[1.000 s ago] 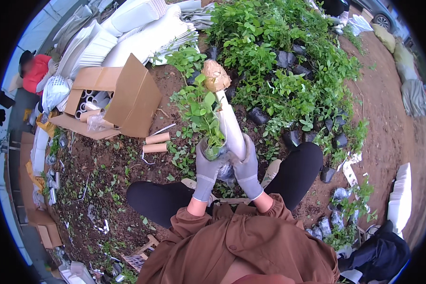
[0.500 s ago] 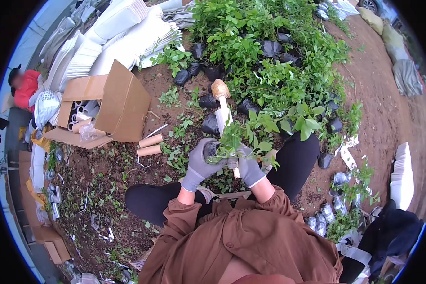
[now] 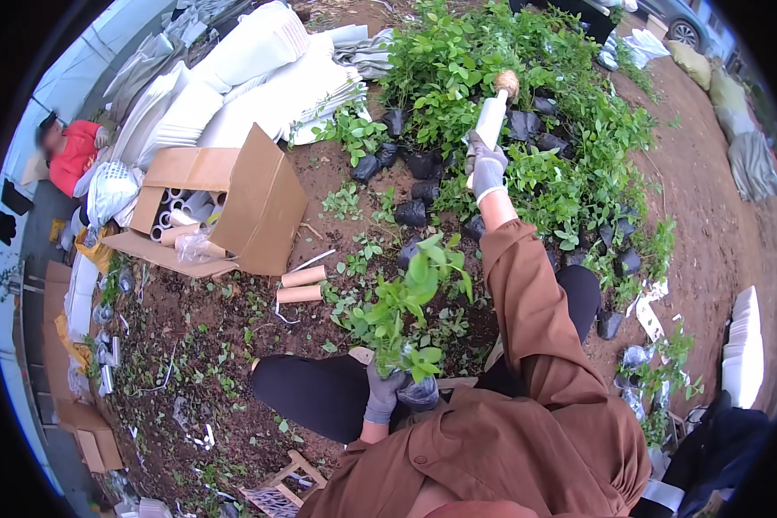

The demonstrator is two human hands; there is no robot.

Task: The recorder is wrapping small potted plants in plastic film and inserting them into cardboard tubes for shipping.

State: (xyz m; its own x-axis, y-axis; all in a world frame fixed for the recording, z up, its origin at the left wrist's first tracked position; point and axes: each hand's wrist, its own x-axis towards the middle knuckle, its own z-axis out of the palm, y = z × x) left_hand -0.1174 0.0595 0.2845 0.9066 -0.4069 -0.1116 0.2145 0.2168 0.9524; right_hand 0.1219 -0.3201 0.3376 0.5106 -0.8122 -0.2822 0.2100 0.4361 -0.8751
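Down by my lap, my left hand (image 3: 382, 393), in a grey glove, is closed around the side of a leafy seedling (image 3: 397, 315). Its root ball (image 3: 419, 393) is in a dark, shiny wrapping, and its stem leans up and forward. My right arm reaches far forward. The gloved right hand (image 3: 487, 166) grips the lower end of a white roll on a stick (image 3: 492, 119), tipped with a brown taped knob. The knob hangs over the bunched seedlings (image 3: 544, 207), many with black bags at the base.
An open cardboard box (image 3: 263, 207) holds several cardboard tubes; two loose tubes (image 3: 300, 293) lie beside it. White foam sheets (image 3: 285, 86) are stacked at the back left. A person in red (image 3: 73, 160) is at the far left. Wrapped seedlings (image 3: 634, 358) lie at right.
My right hand has moved forward and right, carrying the white roll away from the seedling. My left hand has drawn the seedling back toward my lap. The view has shifted slightly.
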